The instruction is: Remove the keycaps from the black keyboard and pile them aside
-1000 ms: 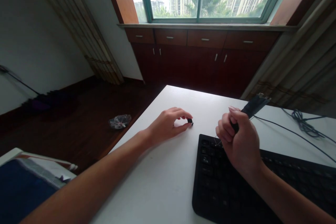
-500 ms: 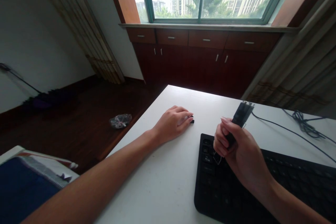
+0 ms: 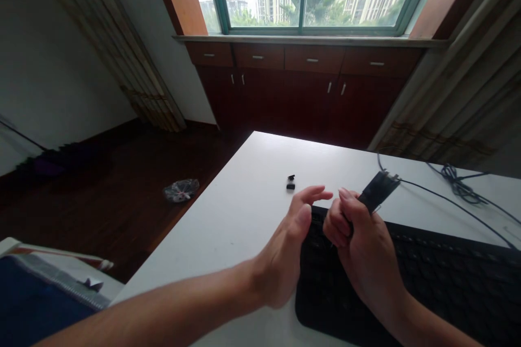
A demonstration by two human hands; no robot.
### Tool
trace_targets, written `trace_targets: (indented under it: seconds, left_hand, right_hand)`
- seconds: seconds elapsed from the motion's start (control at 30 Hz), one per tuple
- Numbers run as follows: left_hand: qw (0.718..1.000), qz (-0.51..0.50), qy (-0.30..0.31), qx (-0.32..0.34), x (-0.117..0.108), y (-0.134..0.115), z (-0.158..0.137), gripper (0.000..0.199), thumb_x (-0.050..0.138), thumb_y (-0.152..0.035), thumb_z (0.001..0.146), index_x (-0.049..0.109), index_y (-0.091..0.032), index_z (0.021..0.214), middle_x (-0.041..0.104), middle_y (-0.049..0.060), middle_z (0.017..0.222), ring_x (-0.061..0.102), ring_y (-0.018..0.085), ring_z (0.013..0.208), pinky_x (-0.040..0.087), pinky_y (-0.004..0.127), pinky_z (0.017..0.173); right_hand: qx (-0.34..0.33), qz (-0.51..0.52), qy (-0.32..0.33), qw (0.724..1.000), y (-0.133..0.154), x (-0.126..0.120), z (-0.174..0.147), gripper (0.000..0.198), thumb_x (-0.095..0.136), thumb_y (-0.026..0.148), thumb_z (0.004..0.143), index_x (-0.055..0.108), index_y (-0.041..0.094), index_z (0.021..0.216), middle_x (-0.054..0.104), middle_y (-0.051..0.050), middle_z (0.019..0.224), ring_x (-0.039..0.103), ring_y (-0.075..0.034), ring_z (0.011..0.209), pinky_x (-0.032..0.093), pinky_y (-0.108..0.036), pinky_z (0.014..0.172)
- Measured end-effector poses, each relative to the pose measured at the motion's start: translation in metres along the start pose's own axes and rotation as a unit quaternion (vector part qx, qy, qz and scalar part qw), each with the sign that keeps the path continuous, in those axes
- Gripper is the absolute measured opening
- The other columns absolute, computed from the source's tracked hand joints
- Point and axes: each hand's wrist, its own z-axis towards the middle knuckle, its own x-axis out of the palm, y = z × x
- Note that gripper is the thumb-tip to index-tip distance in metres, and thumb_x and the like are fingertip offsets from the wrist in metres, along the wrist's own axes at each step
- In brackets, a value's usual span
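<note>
My right hand [image 3: 366,249] is closed around a flat dark device [image 3: 379,190] with small prongs or clips along its top end; its lower part is hidden in my fist, so I cannot tell its kind. My left hand [image 3: 288,249] has its fingers stretched out and holds nothing. Its fingertips point toward my right fist, close by but apart. Two small black pieces [image 3: 290,186] lie on the white table just beyond my left hand. Under my right hand and partly beneath my left is a black keyboard [image 3: 342,309].
A thin black cable [image 3: 451,209] crosses the white table [image 3: 228,227] behind the keyboard, with a coiled bundle [image 3: 459,184] at the right. On the floor to the left sits a clear plastic bag [image 3: 181,190]. A chair with blue cloth [image 3: 36,303] stands at lower left.
My left hand has let go of the small black piece and moved right and nearer, toward my right hand. My right hand keeps its hold; the dark device has tilted further right.
</note>
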Motion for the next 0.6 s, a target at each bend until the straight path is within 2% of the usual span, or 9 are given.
trace_targets:
  seconds: [0.1,0.27,0.37,0.43,0.6]
  left_hand:
    - [0.999,0.027,0.031,-0.014,-0.001,0.0,-0.002,0.052,0.023,-0.055,0.109,0.042,-0.029,0.15,0.044,0.005,0.159,0.035,0.027,0.15,0.024,0.05,0.127]
    - [0.999,-0.029,0.041,-0.013,0.001,0.0,0.0,0.053,0.031,-0.054,0.107,0.04,-0.027,0.152,0.041,0.005,0.161,0.033,0.03,0.151,0.025,0.052,0.128]
    - [1.0,-0.019,0.023,0.006,0.012,0.001,-0.003,0.057,0.032,-0.056,0.107,0.035,-0.028,0.157,0.036,0.004,0.164,0.027,0.03,0.153,0.019,0.05,0.13]
    - [1.0,0.005,0.008,0.016,0.02,0.001,-0.005,0.061,0.026,-0.06,0.107,0.031,-0.028,0.159,0.033,0.005,0.166,0.024,0.031,0.154,0.016,0.05,0.13]
    - [0.997,0.078,0.024,0.017,0.028,-0.003,-0.007,0.067,0.015,-0.064,0.106,0.029,-0.028,0.16,0.032,0.006,0.166,0.029,0.031,0.152,0.018,0.048,0.13]
  right_hand:
    - [0.019,0.0,-0.007,1.0,-0.002,-0.001,0.001,0.04,0.07,0.04,0.09,0.047,0.021,0.063,0.04,0.004,0.059,0.035,-0.012,0.054,0.036,-0.026,0.051]
    - [0.038,-0.004,0.029,0.999,-0.006,0.004,0.005,0.039,0.069,0.04,0.091,0.048,0.021,0.064,0.037,0.006,0.058,0.031,-0.011,0.053,0.032,-0.024,0.048]
    - [0.006,-0.035,0.042,0.998,-0.012,0.008,0.004,0.041,0.069,0.041,0.091,0.046,0.021,0.063,0.039,0.006,0.057,0.032,-0.01,0.052,0.032,-0.024,0.048]
    - [-0.029,-0.049,0.017,0.998,-0.016,0.008,0.004,0.044,0.067,0.04,0.092,0.043,0.022,0.06,0.041,0.006,0.055,0.034,-0.01,0.05,0.032,-0.025,0.046]
    - [-0.064,-0.024,-0.025,0.997,-0.018,0.005,0.001,0.043,0.064,0.035,0.093,0.044,0.023,0.058,0.043,0.006,0.052,0.036,-0.011,0.047,0.033,-0.026,0.043]
